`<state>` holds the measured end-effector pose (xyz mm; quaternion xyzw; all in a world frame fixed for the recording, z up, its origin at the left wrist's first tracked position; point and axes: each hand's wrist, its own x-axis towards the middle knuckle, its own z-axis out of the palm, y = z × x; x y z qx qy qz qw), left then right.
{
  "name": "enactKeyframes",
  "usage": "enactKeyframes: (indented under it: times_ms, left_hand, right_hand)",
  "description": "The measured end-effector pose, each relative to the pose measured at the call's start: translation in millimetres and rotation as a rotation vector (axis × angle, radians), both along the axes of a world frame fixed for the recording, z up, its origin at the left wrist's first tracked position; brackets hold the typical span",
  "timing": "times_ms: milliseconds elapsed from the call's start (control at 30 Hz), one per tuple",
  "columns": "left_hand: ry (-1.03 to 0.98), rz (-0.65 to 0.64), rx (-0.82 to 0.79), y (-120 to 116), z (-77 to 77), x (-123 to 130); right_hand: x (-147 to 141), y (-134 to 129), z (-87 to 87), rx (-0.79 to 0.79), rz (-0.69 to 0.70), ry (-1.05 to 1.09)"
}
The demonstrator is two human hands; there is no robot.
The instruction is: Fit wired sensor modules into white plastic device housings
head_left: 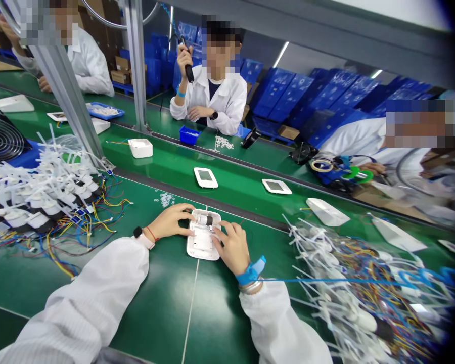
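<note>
A white plastic housing (202, 245) lies open side up on the green table, in front of me. Across its upper part sits a small white cylindrical part (205, 220) with a dark band. My left hand (171, 221) holds the housing's left edge, thumb and fingers apart around its upper left corner. On the right side, my right hand (233, 245) has its fingers bent at the housing's edge beside the cylindrical part. Whether those fingertips pinch anything small cannot be made out.
Piles of wired white parts lie left (41, 202) and right (349, 283). Small clear rings (166, 199) lie beyond my left hand. White housings with screens (206, 178) stand on the green belt (242, 187). A blue cord runs right from my wrist. People sit opposite.
</note>
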<state>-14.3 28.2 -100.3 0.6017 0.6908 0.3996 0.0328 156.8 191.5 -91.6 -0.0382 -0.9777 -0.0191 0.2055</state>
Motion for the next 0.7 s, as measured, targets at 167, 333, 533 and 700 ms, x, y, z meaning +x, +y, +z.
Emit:
enactKeyframes:
  times_ms: [167, 333, 533, 700]
  left_hand:
    - [0.002, 0.004, -0.005, 0, 0.8, 1]
    - [0.03, 0.052, 0.002, -1, 1.3, 3]
    - [0.144, 0.146, -0.043, -3, 0.7, 6]
    - [-0.082, 0.182, 0.018, 0, 7.5, 12]
  right_hand:
    - [-10, -3, 4.6, 0.043, -0.019, -0.09]
    - [-5, -5, 3.2, 0.019, -0.033, -0.02]
    - [7, -8, -2.5, -0.024, -0.239, -0.11]
    - [2, 12, -10.5, -0.166, -0.263, -0.278]
